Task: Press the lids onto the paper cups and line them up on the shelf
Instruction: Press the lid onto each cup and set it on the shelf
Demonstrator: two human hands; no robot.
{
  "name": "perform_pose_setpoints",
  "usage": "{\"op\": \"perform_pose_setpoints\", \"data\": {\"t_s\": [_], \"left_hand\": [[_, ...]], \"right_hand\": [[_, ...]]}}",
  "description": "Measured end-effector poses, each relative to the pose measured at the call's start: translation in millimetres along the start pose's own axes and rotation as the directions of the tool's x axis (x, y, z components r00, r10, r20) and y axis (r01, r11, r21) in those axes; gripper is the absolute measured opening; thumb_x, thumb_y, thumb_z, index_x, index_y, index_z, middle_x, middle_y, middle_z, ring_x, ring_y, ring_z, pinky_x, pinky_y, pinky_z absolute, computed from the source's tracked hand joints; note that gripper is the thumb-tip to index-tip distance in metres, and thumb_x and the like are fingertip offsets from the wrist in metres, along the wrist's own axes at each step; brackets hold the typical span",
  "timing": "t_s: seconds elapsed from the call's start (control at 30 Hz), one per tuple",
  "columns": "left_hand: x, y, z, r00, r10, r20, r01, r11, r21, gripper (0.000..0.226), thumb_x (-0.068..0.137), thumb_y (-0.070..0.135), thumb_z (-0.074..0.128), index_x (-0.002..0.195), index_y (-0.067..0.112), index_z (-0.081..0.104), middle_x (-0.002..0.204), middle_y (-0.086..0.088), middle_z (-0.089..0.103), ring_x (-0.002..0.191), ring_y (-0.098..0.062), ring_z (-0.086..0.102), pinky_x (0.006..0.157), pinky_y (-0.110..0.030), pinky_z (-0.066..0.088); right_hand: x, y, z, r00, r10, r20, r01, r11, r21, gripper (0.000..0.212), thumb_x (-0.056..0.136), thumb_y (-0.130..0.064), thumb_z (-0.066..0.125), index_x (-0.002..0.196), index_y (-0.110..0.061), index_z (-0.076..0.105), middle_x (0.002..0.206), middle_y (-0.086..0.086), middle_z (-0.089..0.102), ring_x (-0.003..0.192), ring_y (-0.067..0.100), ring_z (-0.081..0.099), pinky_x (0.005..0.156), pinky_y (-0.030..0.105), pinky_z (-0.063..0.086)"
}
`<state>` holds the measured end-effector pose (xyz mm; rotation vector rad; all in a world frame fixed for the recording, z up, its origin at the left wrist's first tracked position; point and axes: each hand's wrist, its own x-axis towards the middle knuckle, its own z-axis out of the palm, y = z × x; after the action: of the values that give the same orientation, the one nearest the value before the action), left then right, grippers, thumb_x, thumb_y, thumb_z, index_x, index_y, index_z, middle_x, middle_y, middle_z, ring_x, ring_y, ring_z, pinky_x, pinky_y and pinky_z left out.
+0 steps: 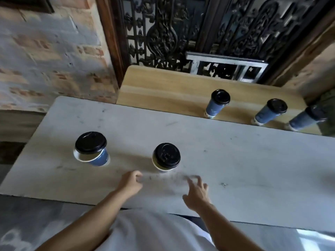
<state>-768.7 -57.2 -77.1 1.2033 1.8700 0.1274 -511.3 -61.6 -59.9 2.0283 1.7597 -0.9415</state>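
- Head view: a pale grey table (235, 160), scuffed and smudged, runs across the frame, with a light wooden shelf (163, 91) butting against its far edge.
- Far left there's a patchy brick wall (45, 60); behind the shelf stands a dark ornate iron grille (181, 29) with a small metal frame (226, 67) at its foot.
- Three blue paper cups with black lids stand in a row on the shelf: first cup (218, 104), second cup (271, 111), third cup (306, 118) at the far right.
- On the table, the left cup (92, 151) wears its lid (90, 142) crooked, pale rim showing at the near side.
- The middle cup (165, 156) has its own black lid (166, 153) sitting off-centre too.
- Left hand (129, 183) sits just near of the middle cup, fingers curled in, nothing held.
- Right hand (196, 194) is over the table to the right, blurred, fingers spread and empty.
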Motion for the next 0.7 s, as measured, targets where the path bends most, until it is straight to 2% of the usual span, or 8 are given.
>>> {"op": "perform_pose_setpoints", "data": {"t_s": [0.13, 0.2, 0.3, 0.37, 0.43, 0.5, 0.57, 0.7], "left_hand": [[7, 11, -6, 0.996, 0.059, 0.064, -0.056, 0.997, -0.049, 0.041, 0.078, 0.009, 0.073, 0.118, 0.014, 0.065, 0.104, -0.004, 0.069, 0.091, -0.019, 0.063, 0.071, -0.020, 0.045], [10, 20, -11, 0.988, 0.150, 0.022, -0.147, 0.985, -0.084, 0.041, 0.075, 0.007, 0.078, 0.114, 0.015, 0.065, 0.101, 0.000, 0.069, 0.096, -0.019, 0.065, 0.070, -0.017, 0.040], [10, 37, -21, 0.965, 0.260, -0.028, -0.260, 0.946, -0.191, 0.070, 0.062, 0.013, 0.089, 0.125, 0.014, 0.057, 0.109, 0.001, 0.065, 0.099, -0.023, 0.066, 0.077, -0.022, 0.044], [8, 45, -28, 0.948, 0.317, -0.007, -0.306, 0.908, -0.288, 0.106, 0.044, 0.036, 0.092, 0.138, 0.021, 0.044, 0.126, -0.001, 0.056, 0.101, -0.026, 0.067, 0.083, -0.033, 0.054], [7, 52, -33, 0.928, 0.372, -0.005, -0.353, 0.877, -0.327, 0.125, 0.033, 0.053, 0.087, 0.145, 0.030, 0.035, 0.138, 0.003, 0.047, 0.107, -0.022, 0.064, 0.093, -0.038, 0.053], [4, 63, -37, 0.915, 0.402, -0.001, -0.385, 0.876, -0.291, 0.129, 0.036, 0.056, 0.089, 0.149, 0.034, 0.030, 0.142, 0.011, 0.042, 0.117, -0.016, 0.055, 0.101, -0.033, 0.047], [1, 70, -40, 0.906, 0.424, 0.007, -0.407, 0.873, -0.271, 0.119, 0.049, 0.040, 0.095, 0.150, 0.034, 0.031, 0.139, 0.016, 0.042, 0.124, -0.009, 0.046, 0.103, -0.027, 0.041], [0, 70, -44, 0.896, 0.444, -0.012, -0.428, 0.856, -0.289, 0.093, 0.055, 0.027, 0.095, 0.134, 0.040, 0.047, 0.127, 0.019, 0.058, 0.119, -0.006, 0.053, 0.086, -0.010, 0.039]], "right_hand": [[-11, -2, 5, 0.994, -0.027, 0.103, 0.033, 0.998, -0.054, 0.083, 0.086, -0.017, 0.055, 0.156, -0.040, 0.018, 0.161, 0.000, 0.002, 0.139, 0.034, 0.020, 0.103, 0.039, 0.047], [-7, -3, -7, 0.986, -0.008, 0.167, 0.020, 0.998, -0.067, 0.079, 0.087, -0.018, 0.060, 0.156, -0.033, 0.026, 0.162, 0.002, 0.010, 0.141, 0.034, 0.026, 0.102, 0.035, 0.044], [3, -15, -46, 0.996, 0.018, 0.088, -0.039, 0.971, 0.235, 0.063, 0.091, -0.018, 0.065, 0.150, -0.018, 0.043, 0.149, 0.013, 0.047, 0.130, 0.029, 0.051, 0.100, 0.029, 0.043], [3, -31, -77, 1.000, -0.004, -0.027, 0.016, 0.878, 0.479, 0.056, 0.092, -0.012, 0.065, 0.146, -0.017, 0.047, 0.142, 0.012, 0.056, 0.117, 0.025, 0.059, 0.091, 0.030, 0.049], [-3, -52, -105, 0.991, -0.067, -0.112, 0.119, 0.811, 0.572, 0.055, 0.092, -0.005, 0.062, 0.144, -0.020, 0.050, 0.140, 0.008, 0.056, 0.109, 0.020, 0.059, 0.079, 0.027, 0.049], [-10, -74, -125, 0.978, -0.150, -0.142, 0.205, 0.795, 0.570, 0.059, 0.090, -0.005, 0.060, 0.144, -0.025, 0.049, 0.142, 0.004, 0.053, 0.114, 0.019, 0.055, 0.080, 0.026, 0.047], [-16, -90, -135, 0.966, -0.230, -0.117, 0.257, 0.827, 0.499, 0.064, 0.087, -0.011, 0.061, 0.146, -0.031, 0.046, 0.147, 0.002, 0.047, 0.126, 0.021, 0.050, 0.090, 0.029, 0.046], [-22, -106, -134, 0.940, -0.331, -0.088, 0.342, 0.902, 0.262, 0.070, 0.084, -0.017, 0.067, 0.149, -0.028, 0.044, 0.148, 0.003, 0.043, 0.134, 0.025, 0.044, 0.106, 0.036, 0.044]]}}
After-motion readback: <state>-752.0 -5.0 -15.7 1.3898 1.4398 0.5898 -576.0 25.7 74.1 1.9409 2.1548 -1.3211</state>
